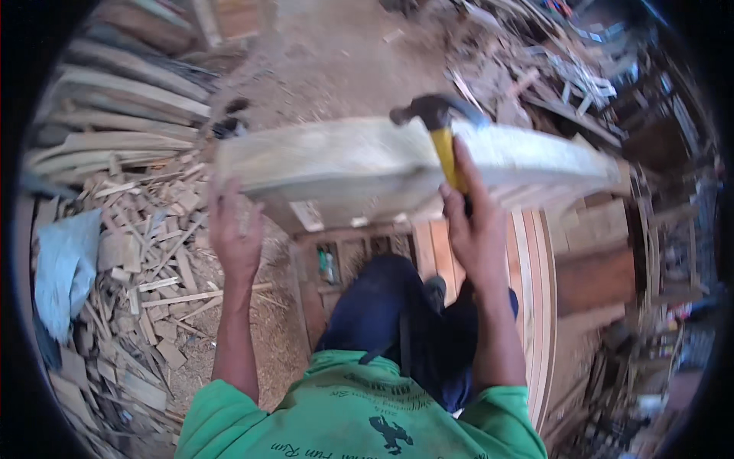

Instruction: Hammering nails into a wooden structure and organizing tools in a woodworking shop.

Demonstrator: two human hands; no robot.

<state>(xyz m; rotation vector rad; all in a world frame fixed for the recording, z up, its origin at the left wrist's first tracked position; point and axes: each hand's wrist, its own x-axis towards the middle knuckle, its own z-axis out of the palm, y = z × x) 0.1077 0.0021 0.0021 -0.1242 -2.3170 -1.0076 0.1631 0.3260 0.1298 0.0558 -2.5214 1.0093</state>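
Note:
A thick, pale wooden beam lies crosswise in front of me, its near side showing light rectangular patches. My right hand is wrapped round the handle of a claw hammer with a yellow grip. The hammer's dark head is above the beam, right of its middle; whether it touches the wood I cannot tell. At the beam's left end is my left hand, fingers upward and spread apart. It is slightly blurred, and contact with the beam is unclear.
Wood offcuts cover the ground at left, beside stacked planks and a pale plastic sack. Long boards run along my right. Below the beam is a wooden frame with compartments. More scrap wood lies far right.

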